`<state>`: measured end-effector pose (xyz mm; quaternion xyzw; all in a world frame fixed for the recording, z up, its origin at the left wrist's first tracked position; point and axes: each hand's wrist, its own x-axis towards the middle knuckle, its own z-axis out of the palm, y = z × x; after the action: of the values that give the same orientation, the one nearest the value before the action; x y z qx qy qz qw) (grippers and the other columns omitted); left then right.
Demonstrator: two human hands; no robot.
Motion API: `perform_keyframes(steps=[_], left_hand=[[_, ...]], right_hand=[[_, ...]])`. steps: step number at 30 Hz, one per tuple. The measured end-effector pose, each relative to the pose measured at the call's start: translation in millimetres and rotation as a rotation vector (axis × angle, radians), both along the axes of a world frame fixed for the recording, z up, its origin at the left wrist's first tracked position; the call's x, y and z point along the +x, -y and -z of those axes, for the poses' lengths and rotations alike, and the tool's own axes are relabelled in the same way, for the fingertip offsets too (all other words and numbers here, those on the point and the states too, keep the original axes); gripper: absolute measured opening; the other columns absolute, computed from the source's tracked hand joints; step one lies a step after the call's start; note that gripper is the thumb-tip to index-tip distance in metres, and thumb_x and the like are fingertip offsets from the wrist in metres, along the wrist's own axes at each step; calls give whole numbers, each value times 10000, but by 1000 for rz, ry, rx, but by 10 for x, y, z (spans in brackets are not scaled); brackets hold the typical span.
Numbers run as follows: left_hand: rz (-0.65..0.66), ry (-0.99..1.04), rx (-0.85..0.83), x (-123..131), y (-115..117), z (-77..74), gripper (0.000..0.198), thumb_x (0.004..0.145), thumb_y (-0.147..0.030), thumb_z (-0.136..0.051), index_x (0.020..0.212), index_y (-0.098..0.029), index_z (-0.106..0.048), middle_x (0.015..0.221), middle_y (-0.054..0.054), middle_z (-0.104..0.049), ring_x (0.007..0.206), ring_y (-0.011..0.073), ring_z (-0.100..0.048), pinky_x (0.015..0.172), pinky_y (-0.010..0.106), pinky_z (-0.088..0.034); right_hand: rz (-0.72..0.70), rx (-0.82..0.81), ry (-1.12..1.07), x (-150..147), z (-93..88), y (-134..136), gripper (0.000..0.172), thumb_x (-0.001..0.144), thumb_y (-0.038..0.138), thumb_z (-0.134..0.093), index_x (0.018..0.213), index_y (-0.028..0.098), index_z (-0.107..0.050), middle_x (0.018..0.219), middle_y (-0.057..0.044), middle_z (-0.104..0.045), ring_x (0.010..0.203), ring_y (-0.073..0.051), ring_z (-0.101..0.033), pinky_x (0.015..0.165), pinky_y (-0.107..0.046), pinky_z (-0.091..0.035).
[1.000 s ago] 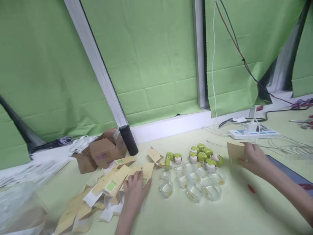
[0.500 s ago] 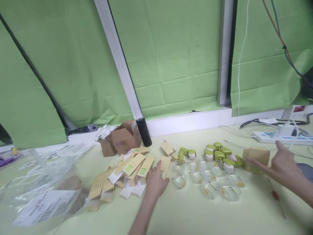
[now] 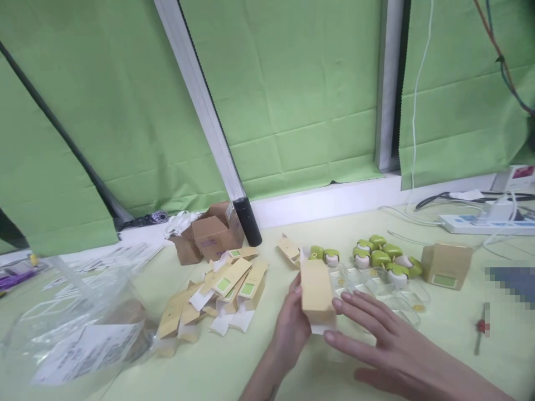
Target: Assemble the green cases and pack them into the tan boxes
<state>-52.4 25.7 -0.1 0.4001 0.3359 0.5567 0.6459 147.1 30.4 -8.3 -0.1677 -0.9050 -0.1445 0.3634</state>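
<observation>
Left hand [image 3: 292,328] pinches a carton [image 3: 316,289] upright: thumb on its left edge, fingers hidden behind it. The carton is held over the near middle of the worktop [image 3: 234,367], a white flap at its bottom end. Right hand [image 3: 376,342] is flat with fingers spread, fingertips [image 3: 336,304] touching the carton's lower right edge, gripping nothing. Both forearms are cut off by the bottom of the view.

Open room: bare worktop along the near edge left of the left hand, and at the near right apart from a screwdriver [image 3: 480,327]. Left of the hands, near, is a pile [image 3: 221,289] of flat cartons. At the left edge is a plastic bag [image 3: 71,334], contents hard to read. Behind the carton are clear cups [image 3: 388,289] — partly hidden by it and by the right fingers, count unclear. Further back is a cluster of green rollers [image 3: 378,256], with a made-up box [image 3: 446,266] just right of them. Toward the far edge are a brown box [image 3: 215,234] and a black cylinder [image 3: 247,221] — touching or just beside, cannot tell. Power strip [image 3: 487,224] sits at the far right corner among tangled cables. A pixelated patch [image 3: 510,281] at the right edge can't be made out.
</observation>
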Motion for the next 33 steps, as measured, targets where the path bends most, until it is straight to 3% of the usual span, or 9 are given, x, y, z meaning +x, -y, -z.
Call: perform_keyframes(steps=[2,6,11,15,20,23,26,28,33], left_hand=[[61,80,-40,62,43,44,574,809,-409,-567,1323,-205,-414,1240,86,-592,1169,277,-513,971,397,-392],[94,84,-136,132,106,122,541,772,-397,-642,1233,-142,-515,1186,124,-625,1138,300,-541,971,409,-395],[11,1,-164,197,121,214,529,811,-447,-576,1233,-139,-496,1243,116,-589,1175,285,-511,983,390,-390],[29,1,-190,207,106,245,516,846,-435,-513,1275,-163,-423,1247,112,-580,1103,276,-562,905,384,-443],[109,-131,-197,189,94,214,509,820,-413,-574,1265,-241,-395,1235,83,-581,1031,238,-598,746,290,-485],[96,-206,-222,177,99,173,500,835,-461,-527,1270,-252,-398,1226,88,-579,990,244,-611,608,243,-481],[101,-169,-196,173,109,130,523,857,-479,-479,1314,-266,-344,1257,101,-549,1020,262,-597,595,264,-509],[130,-153,-179,173,113,109,522,859,-470,-482,1317,-273,-328,1264,109,-539,1015,269,-601,585,284,-528],[177,-231,-154,173,105,79,484,849,-436,-521,1265,-254,-354,1220,118,-559,897,241,-649,559,284,-541]], right_hand=[[22,-45,18,-22,138,-3,612,743,119,-633,1290,347,-482,1335,-47,-513,1244,-247,-450,969,-386,-460],[68,-137,41,56,256,31,658,733,116,-640,1320,343,-451,1345,-91,-512,1183,-283,-512,845,-383,-529],[39,-153,115,71,268,64,646,758,219,-687,1333,371,-437,1254,-118,-580,1046,-291,-604,767,-395,-547],[-17,-185,38,60,268,54,560,812,244,-651,1308,412,-455,1226,-67,-609,1017,-256,-612,830,-408,-516],[-49,-157,188,56,176,56,496,826,315,-633,1301,325,-493,1092,-75,-683,860,-241,-644,775,-406,-530],[-17,-340,143,73,141,47,350,849,316,-593,1197,338,-575,1052,-36,-696,806,-220,-656,691,-343,-554],[123,-563,-4,98,158,54,214,885,299,-528,1069,333,-632,961,-12,-700,779,-191,-671,617,-266,-563],[180,-619,-76,113,183,69,183,890,281,-501,970,311,-663,883,-18,-689,764,-185,-673,605,-251,-565],[162,-561,-102,157,221,72,178,835,270,-556,886,367,-696,861,7,-668,712,-178,-646,617,-269,-544]])
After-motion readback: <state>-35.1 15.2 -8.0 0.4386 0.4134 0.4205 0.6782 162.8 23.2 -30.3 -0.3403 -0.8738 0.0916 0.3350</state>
